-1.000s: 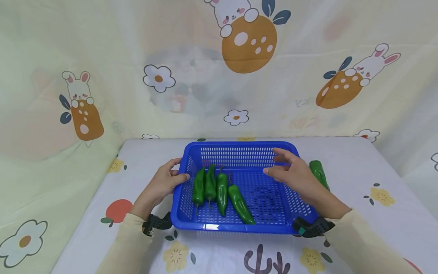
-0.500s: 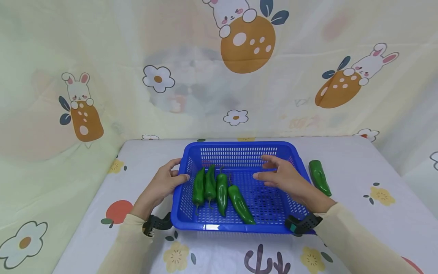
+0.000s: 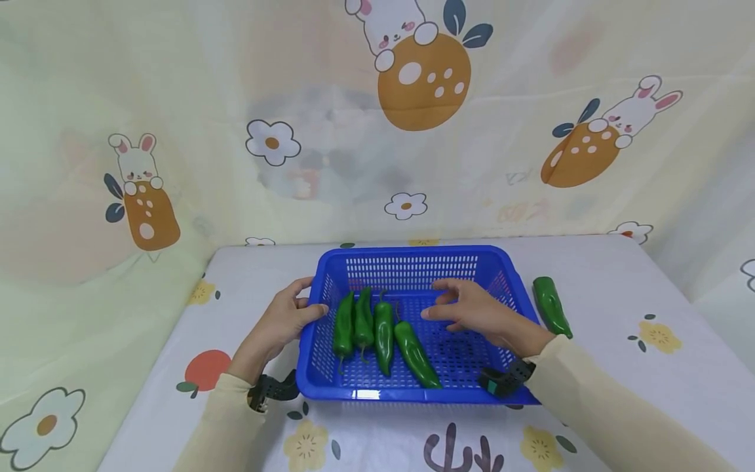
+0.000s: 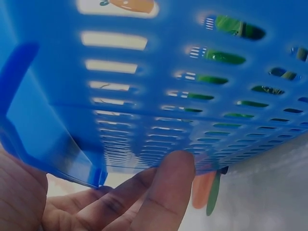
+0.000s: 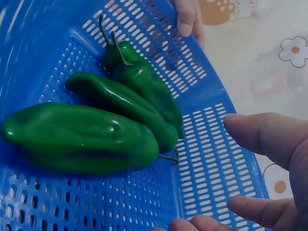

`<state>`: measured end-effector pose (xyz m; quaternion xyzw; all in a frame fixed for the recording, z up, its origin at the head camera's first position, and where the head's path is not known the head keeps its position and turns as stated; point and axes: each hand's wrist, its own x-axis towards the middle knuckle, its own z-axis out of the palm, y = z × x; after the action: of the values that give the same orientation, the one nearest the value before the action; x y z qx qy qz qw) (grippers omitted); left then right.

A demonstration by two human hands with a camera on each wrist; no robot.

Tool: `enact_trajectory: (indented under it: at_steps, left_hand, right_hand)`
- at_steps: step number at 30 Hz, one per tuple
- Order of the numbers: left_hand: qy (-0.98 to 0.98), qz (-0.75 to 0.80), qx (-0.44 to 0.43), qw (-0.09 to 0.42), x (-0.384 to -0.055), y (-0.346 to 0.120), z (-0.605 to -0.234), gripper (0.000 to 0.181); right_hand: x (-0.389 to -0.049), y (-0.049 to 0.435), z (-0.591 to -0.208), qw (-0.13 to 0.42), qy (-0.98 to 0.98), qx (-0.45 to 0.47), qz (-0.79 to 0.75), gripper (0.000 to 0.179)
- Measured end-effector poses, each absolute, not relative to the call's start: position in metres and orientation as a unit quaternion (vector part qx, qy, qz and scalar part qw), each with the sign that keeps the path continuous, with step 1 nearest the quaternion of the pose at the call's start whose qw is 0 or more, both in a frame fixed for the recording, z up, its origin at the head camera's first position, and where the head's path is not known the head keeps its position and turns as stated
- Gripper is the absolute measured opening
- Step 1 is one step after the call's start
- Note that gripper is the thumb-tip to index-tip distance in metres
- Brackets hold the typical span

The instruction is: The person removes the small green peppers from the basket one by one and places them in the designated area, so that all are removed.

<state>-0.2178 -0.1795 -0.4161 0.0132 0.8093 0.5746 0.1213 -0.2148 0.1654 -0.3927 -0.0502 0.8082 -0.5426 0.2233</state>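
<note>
A blue slotted plastic basket (image 3: 407,394) stands on the table. My left hand (image 3: 282,322) grips its left rim, thumb over the edge and the other fingers along the outer wall; the left wrist view shows those fingers (image 4: 168,187) against the slotted side. Several green chili peppers lie side by side in the basket's left half, the rightmost pepper (image 3: 417,355) slanting. Over the basket's right half hovers my right hand (image 3: 472,313), fingers extended and apart, holding nothing. In the right wrist view, its thumb (image 5: 264,134) is apart from the nearest pepper (image 5: 82,137).
One more green pepper (image 3: 551,307) lies on the tablecloth just right of the basket. A white patterned cloth (image 3: 625,393) covers the table. Behind it hangs a cream curtain (image 3: 330,65) printed with rabbits and flowers.
My right hand has moved left and slightly down over the basket, uncovering the pepper outside it. The left hand keeps its grip on the rim, and the peppers lie as before.
</note>
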Motion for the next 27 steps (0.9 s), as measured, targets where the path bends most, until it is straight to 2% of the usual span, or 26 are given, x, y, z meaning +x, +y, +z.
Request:
enact_trajectory:
  at_steps: [27]
  left_hand:
    - [0.813,0.569,0.016,0.118,-0.219,-0.18,-0.419,0.071]
  right_hand:
    - [-0.23,0.136,-0.411,0.315,0.78,-0.06,-0.538,0.08]
